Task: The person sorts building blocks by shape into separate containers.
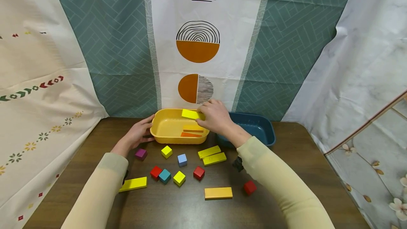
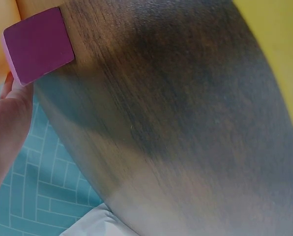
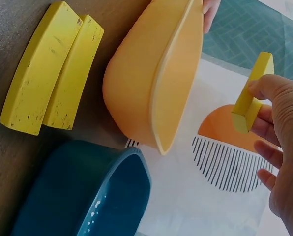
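My right hand [image 1: 217, 117] pinches a flat yellow block [image 1: 190, 114] above the right part of the yellow tub [image 1: 165, 140]. The right wrist view shows the same yellow block [image 3: 252, 93] between thumb and fingers, clear of the tub's rim. Inside the tub lie an orange-yellow block [image 1: 193, 128] and an orange piece [image 1: 190, 134]. At the tub's left end, my left hand [image 1: 138, 134] rests its fingers along the outer wall. A purple cube [image 1: 141, 154] sits on the table just below that hand, and it looms large in the left wrist view.
A dark blue tub [image 1: 254, 126] stands right of the yellow one, under my right forearm. Two yellow blocks [image 1: 214, 158] lie side by side in front. Several coloured cubes, a yellow block [image 1: 135, 184] and an orange-yellow block [image 1: 218, 193] are spread over the brown table [image 1: 165, 211].
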Demonstrator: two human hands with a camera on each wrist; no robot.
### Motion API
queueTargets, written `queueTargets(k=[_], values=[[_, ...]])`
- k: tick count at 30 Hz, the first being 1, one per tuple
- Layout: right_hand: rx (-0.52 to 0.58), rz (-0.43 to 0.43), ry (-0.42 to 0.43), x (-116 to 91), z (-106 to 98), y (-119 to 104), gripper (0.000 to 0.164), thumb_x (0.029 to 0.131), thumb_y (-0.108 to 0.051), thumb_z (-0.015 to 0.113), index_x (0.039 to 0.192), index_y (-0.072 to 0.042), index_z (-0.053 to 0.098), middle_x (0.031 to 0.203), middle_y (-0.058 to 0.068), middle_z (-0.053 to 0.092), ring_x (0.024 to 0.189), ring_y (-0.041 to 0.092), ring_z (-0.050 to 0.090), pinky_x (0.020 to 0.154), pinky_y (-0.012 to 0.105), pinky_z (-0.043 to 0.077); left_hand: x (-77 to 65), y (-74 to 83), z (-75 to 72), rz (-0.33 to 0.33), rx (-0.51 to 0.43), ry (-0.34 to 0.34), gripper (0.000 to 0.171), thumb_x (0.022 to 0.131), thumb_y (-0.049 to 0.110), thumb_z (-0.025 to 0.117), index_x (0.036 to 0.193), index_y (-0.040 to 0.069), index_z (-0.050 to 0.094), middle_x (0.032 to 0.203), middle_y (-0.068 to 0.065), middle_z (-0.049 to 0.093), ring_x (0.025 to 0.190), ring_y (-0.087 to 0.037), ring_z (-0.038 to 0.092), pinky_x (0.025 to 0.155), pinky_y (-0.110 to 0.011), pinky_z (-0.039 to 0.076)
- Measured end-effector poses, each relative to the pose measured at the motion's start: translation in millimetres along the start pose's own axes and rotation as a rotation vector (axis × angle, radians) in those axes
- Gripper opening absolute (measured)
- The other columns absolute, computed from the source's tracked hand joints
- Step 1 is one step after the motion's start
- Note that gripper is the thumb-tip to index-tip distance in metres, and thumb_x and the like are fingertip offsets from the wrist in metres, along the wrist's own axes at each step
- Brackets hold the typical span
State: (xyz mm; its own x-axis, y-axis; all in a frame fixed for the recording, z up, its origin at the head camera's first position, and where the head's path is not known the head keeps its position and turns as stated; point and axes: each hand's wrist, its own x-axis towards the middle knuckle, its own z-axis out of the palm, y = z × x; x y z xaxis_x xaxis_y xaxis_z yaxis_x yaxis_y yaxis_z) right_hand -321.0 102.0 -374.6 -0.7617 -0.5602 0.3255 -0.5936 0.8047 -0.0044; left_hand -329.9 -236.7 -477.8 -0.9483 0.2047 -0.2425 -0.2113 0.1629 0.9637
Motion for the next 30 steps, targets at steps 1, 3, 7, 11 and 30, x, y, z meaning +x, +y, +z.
queueTargets(k=[1, 3, 7, 11, 30], values=[[-0.003, 0.003, -0.007, 1, 1, 0, 0.036, 0.094, -0.040, 0.073, 0.120, -0.016, 0.076, 0.118, -0.001, 0.071, 0.107, 0.022, 0.052, 0.098, 0.042, 0.042, 0.0, -0.1, -0.2, 0.001, 0.001, -0.002, 0.057, 0.112, 0.022, 0.036, 0.166, 0.026, 0.016, 0.168, -0.017, 0.018, 0.133, -0.045, 0.048, 0.101, -0.056, 0.049], [-0.008, 0.007, -0.017, 3, 4, 0, 0.036, 0.094, -0.041, 0.072, 0.121, -0.017, 0.076, 0.118, -0.002, 0.071, 0.107, 0.022, 0.052, 0.098, 0.042, 0.041, 0.1, -0.5, -0.5, -0.001, 0.000, -0.002, 0.057, 0.112, 0.021, 0.037, 0.166, 0.026, 0.016, 0.168, -0.016, 0.019, 0.133, -0.045, 0.048, 0.101, -0.056, 0.049], [-0.026, 0.021, -0.035, 6, 10, 0, 0.036, 0.094, -0.042, 0.071, 0.121, -0.018, 0.076, 0.118, -0.002, 0.071, 0.107, 0.022, 0.052, 0.100, 0.042, 0.041, 0.7, -1.3, -1.5, -0.001, -0.001, -0.003, 0.057, 0.112, 0.022, 0.036, 0.166, 0.027, 0.016, 0.168, -0.017, 0.019, 0.132, -0.045, 0.048, 0.101, -0.056, 0.049], [-0.047, 0.035, -0.051, 9, 15, -1, 0.036, 0.094, -0.043, 0.070, 0.121, -0.019, 0.076, 0.119, -0.002, 0.071, 0.107, 0.022, 0.052, 0.100, 0.042, 0.042, 0.0, -2.1, -2.7, 0.002, -0.006, -0.005, 0.057, 0.112, 0.021, 0.036, 0.165, 0.028, 0.015, 0.168, -0.018, 0.018, 0.133, -0.047, 0.047, 0.102, -0.058, 0.047], [-0.024, 0.104, -0.077, 15, 27, -1, 0.043, 0.095, -0.045, 0.070, 0.129, -0.019, 0.072, 0.125, -0.001, 0.068, 0.117, 0.024, 0.050, 0.102, 0.044, 0.042, -1.0, 0.7, -2.5, -0.008, -0.005, 0.004, 0.057, 0.112, 0.021, 0.036, 0.165, 0.025, 0.018, 0.168, -0.015, 0.019, 0.133, -0.044, 0.048, 0.101, -0.055, 0.049]])
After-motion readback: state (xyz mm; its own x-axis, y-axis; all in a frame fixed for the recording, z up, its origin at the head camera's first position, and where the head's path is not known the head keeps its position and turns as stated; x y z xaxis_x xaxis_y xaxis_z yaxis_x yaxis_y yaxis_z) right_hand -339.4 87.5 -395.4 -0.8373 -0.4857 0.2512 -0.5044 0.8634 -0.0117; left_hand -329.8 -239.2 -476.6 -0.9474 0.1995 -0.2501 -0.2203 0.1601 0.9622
